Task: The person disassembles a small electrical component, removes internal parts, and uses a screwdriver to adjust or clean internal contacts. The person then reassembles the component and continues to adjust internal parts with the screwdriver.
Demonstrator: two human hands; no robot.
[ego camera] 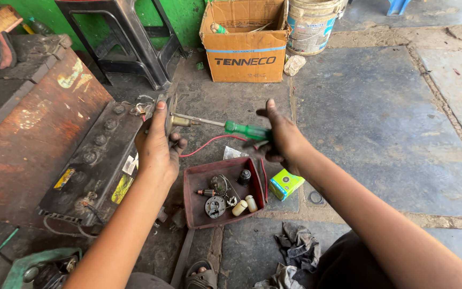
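Beside one red tray [194, 184], perhaps two white cylinders [245, 205].

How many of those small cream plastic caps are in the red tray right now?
2: both cream caps lie side by side in the red tray, right of the round metal part. More may hide under parts.

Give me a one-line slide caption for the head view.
Left hand holds a small metal part; right hand drives a green-handled screwdriver into it.
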